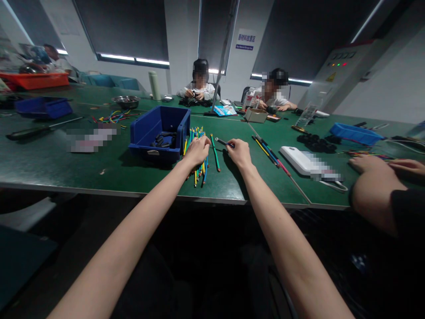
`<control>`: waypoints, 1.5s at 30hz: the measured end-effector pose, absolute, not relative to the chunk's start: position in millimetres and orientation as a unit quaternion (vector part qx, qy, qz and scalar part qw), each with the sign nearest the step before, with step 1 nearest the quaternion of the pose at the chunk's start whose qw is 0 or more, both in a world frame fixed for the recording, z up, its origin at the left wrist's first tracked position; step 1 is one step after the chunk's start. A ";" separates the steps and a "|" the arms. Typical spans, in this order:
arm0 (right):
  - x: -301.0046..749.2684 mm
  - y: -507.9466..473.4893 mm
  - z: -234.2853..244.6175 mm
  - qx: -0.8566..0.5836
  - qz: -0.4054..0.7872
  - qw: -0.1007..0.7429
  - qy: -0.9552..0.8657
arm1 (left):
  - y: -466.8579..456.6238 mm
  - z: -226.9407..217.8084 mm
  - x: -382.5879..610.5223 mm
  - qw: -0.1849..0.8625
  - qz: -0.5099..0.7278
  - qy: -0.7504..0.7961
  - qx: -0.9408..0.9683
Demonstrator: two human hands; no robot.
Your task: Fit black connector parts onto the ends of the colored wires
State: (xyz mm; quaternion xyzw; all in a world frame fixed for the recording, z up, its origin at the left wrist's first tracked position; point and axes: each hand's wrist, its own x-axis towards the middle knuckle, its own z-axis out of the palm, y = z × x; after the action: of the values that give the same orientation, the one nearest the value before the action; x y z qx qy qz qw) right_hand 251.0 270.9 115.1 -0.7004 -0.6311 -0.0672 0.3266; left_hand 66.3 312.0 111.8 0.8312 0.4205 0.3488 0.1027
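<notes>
Wires (pixel 203 170), mixed colours, are heaped on table (pixel 99 164) just right of blue bin (pixel 146 130), prob. placed there for short reach. L hand (pixel 198 150) is laid palm-down on the heap, fingers curled; whether a strand is gripped can't be told. R hand (pixel 239 153), further right of bin, is pinched on thin dark wire (pixel 222 142) w/ metal tip. Both arms are stretched near straight, wrists low. One green wire (pixel 215 158) lies loose btw. the hands.

We see a dark green table (pixel 66 164) with a deep blue bin (pixel 146 128) at centre, black pieces (pixel 164 140) inside. The wires (pixel 199 170) beside it are yellow, green and blue, next to one black wire (pixel 226 143); an orange tray (pixel 33 80) sits upper left.
</notes>
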 end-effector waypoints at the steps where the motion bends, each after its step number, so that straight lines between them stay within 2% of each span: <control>1: 250.9 269.3 116.2 -0.710 -0.073 0.319 -0.624 | 311.9 111.7 66.4 0.101 0.346 0.421 0.832; 10: 245.9 255.8 129.3 -0.800 -0.036 0.260 -0.539 | 312.2 111.0 66.6 0.073 0.325 0.412 0.848; 14: 245.5 254.4 130.7 -0.812 -0.040 0.263 -0.519 | 311.3 111.6 66.1 0.067 0.315 0.410 0.853; 22: 242.8 257.6 127.2 -0.745 -0.016 0.295 -0.599 | 305.3 114.8 64.9 0.071 0.287 0.391 0.872; 28: 244.7 262.2 119.9 -0.698 -0.027 0.259 -0.667 | 306.5 113.9 65.8 0.054 0.267 0.405 0.873; 37: 246.8 270.1 116.2 -0.640 -0.002 0.269 -0.720 | 302.2 116.8 65.7 0.042 0.264 0.396 0.878; 45: 241.8 264.6 119.9 -0.655 -0.032 0.211 -0.725 | 297.5 119.8 65.7 0.042 0.239 0.397 0.885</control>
State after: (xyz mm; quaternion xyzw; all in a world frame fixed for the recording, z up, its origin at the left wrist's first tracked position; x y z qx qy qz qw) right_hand 241.8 264.6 119.9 -0.6547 -0.7253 -0.0322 0.2106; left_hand 65.7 297.5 119.8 0.8852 0.3967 0.2394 0.0425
